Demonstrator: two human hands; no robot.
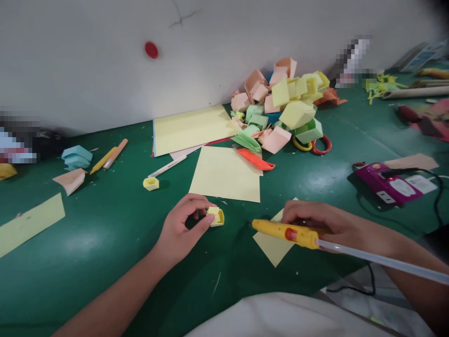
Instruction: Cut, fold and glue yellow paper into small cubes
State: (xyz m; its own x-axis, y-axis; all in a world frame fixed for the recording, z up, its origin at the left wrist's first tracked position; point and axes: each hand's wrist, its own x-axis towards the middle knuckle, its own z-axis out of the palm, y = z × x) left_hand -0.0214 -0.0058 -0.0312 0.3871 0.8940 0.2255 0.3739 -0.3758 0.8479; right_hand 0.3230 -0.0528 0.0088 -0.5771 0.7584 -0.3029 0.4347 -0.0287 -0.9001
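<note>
Between the thumb and fingers of my left hand (pixel 185 222) is a small folded yellow paper box (pixel 217 217), held just at the green tabletop. My right hand (pixel 322 220) grips a yellow hot glue gun (pixel 284 232), its dark nozzle pointing left toward the box but apart from it. A long clear glue stick (pixel 379 265) sticks out of the gun's back end. Under the gun lies a pale yellow paper square (pixel 275 250), partly covered. Another small yellow paper box (pixel 151 183) stands to the left, near a white pen (pixel 167 166).
Pale yellow sheets (pixel 226 175) lie ahead, with an orange-red cutter (pixel 256 159) on one. Beyond is a heap of folded paper boxes (pixel 277 100) with scissors (pixel 322 144) beside it. A purple power strip (pixel 386 182) with a black cable sits at right. Markers (pixel 115 153) lie at left.
</note>
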